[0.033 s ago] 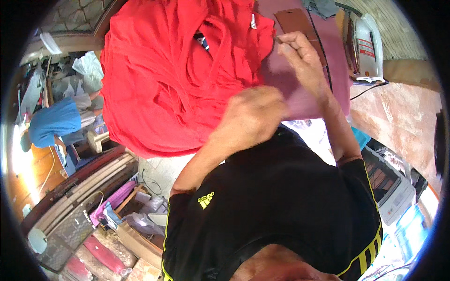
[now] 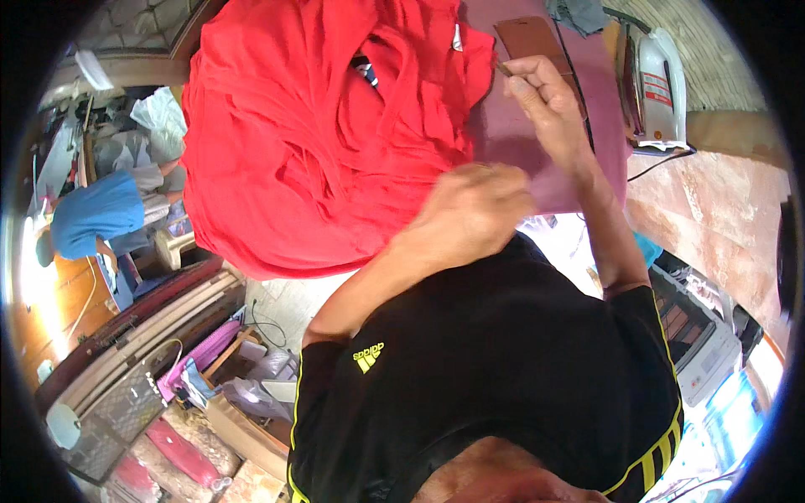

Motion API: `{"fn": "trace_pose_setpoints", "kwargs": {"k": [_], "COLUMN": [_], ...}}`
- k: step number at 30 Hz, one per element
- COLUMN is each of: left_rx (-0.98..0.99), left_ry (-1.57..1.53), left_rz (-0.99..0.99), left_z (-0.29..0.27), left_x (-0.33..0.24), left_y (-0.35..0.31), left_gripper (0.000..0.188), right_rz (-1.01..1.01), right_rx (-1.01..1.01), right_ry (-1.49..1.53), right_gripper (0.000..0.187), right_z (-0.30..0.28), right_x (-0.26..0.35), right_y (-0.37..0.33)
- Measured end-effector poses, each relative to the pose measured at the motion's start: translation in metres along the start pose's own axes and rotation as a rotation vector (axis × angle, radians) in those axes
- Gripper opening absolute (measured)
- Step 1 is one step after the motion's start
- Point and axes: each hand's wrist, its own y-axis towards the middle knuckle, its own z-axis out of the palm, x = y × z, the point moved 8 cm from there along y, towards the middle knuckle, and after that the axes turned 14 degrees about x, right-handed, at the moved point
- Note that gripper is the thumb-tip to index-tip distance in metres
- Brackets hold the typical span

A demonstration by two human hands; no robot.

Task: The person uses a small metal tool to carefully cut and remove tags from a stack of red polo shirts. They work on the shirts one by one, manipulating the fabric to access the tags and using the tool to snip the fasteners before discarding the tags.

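Note:
A large heap of red cloth (image 2: 277,168), with a small white tag (image 2: 457,38) near its right edge, lies bunched over the pink-purple table cover (image 2: 503,138). Beside that edge my right hand (image 2: 549,105) is raised, pinching a small thin dark piece (image 2: 505,70) between thumb and forefinger; its kind is too small to make out. Lower and to the left, my left hand (image 2: 482,201) is curled closed over the cloth's near right border, blurred by motion, and its fingertips are hidden. A brown flat case (image 2: 528,38) rests beyond my right hand.
At the far right stands a white container (image 2: 658,88) beside a black cord (image 2: 662,155). A grey crumpled cloth (image 2: 574,15) lies at the back. Someone in a blue shirt (image 2: 96,214) bends over at the left. Lower left is a cardboard box (image 2: 243,436) with plastic bags.
My left hand has shifted slightly to the right, still curled. My right hand keeps its pinch and has hardly moved. The red cloth looks the same.

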Motion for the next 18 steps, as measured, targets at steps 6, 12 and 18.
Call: {"fn": "trace_pose_setpoints", "kwargs": {"k": [6, 12, 18], "left_rx": [0.251, -0.332, -0.45], "left_ry": [-0.076, 0.204, 0.12], "left_rz": [-0.018, -0.472, -0.633], "left_z": [0.041, -0.092, -0.087], "left_x": [-0.009, 0.05, 0.07], "left_y": [0.016, -0.069, -0.095], "left_gripper": [0.024, 0.02, 0.022], "right_rz": [-0.099, -0.37, -0.457], "right_rx": [0.167, 0.371, 0.467], "right_ry": [0.074, -0.209, -0.302], "right_gripper": [0.035, 0.044, 0.035], "right_z": [0.026, 0.081, 0.099], "right_x": [0.029, 0.045, 0.039], "right_y": [0.015, 0.044, 0.07]}}
